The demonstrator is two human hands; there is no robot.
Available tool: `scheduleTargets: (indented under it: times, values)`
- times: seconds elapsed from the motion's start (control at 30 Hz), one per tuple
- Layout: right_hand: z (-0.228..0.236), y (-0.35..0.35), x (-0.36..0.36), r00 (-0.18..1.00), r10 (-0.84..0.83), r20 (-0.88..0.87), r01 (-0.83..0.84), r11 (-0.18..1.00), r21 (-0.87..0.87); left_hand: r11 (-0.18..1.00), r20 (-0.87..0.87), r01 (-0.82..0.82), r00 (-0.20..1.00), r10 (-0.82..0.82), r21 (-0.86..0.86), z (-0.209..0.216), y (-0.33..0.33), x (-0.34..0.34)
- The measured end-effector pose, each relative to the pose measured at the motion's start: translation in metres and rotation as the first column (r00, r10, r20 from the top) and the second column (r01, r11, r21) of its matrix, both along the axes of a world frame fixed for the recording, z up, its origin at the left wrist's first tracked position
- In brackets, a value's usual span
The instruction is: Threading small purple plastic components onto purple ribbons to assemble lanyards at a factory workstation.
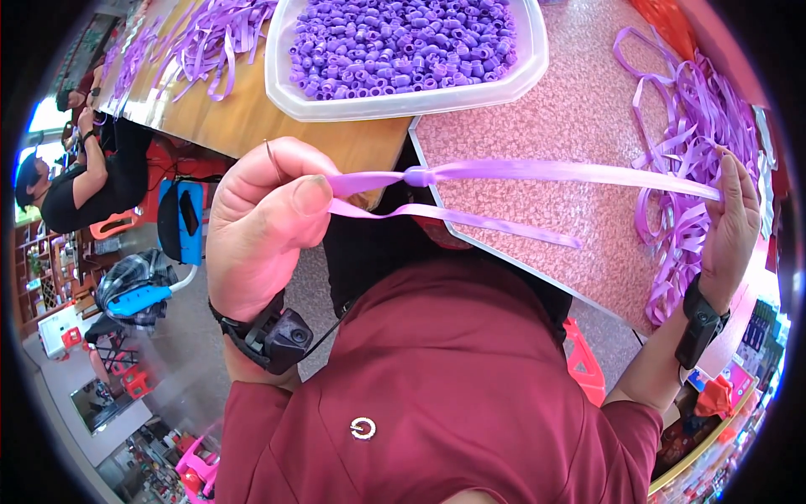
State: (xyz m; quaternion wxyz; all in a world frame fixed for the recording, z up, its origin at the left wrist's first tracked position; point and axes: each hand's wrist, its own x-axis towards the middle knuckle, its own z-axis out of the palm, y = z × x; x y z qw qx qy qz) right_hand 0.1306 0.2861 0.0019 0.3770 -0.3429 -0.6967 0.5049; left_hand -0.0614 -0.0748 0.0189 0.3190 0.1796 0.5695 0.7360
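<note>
A shiny purple ribbon (579,171) stretches nearly level between my two hands, above the table's near edge. My left hand (273,210) pinches it between thumb and fingers. A thin dark wire-like piece (273,160) shows behind those fingers; its lower part is hidden. One small purple bead (417,176) sits around the ribbon, closer to my left hand. Below it a loose ribbon end (504,225) trails from my left fingers to the right. At the far right my right hand (732,218) grips the other end of the ribbon, next to a heap of similar ribbons (684,168).
A translucent plastic tub (403,107) full of purple beads stands ahead, across a wooden tabletop (227,122) and a pink speckled tabletop (529,134). More purple ribbons (218,42) lie at the far left. Blue chairs (180,223) and a seated person (71,181) are off to the left.
</note>
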Motion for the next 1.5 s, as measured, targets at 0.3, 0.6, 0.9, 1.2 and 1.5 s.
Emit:
scheduleTargets:
  times: [0.3,0.6,0.9,1.2,1.5]
  values:
    - [0.015,0.09,0.058,0.636,-0.69,0.346,0.195,0.577,0.793,0.974,-0.09,0.075,0.991,-0.096,-0.213,0.006,0.019,-0.004]
    - [0.03,-0.064,-0.021,0.982,0.188,0.017,-0.182,0.925,0.333,0.951,-0.086,0.278,0.953,-0.29,-0.133,0.008,0.059,0.017]
    - [0.022,-0.156,-0.065,0.731,0.535,-0.424,-0.67,0.442,-0.597,0.972,-0.427,0.218,0.873,-0.235,-0.089,0.007,0.065,0.035]
    - [0.021,-0.151,-0.063,0.703,0.658,-0.27,-0.691,0.54,-0.481,0.989,-0.68,0.113,0.718,-0.149,-0.097,-0.002,0.051,0.022]
    - [0.028,-0.147,-0.057,0.619,0.764,-0.18,-0.731,0.477,-0.488,0.963,-0.845,0.123,0.464,-0.268,-0.238,0.01,0.047,0.02]
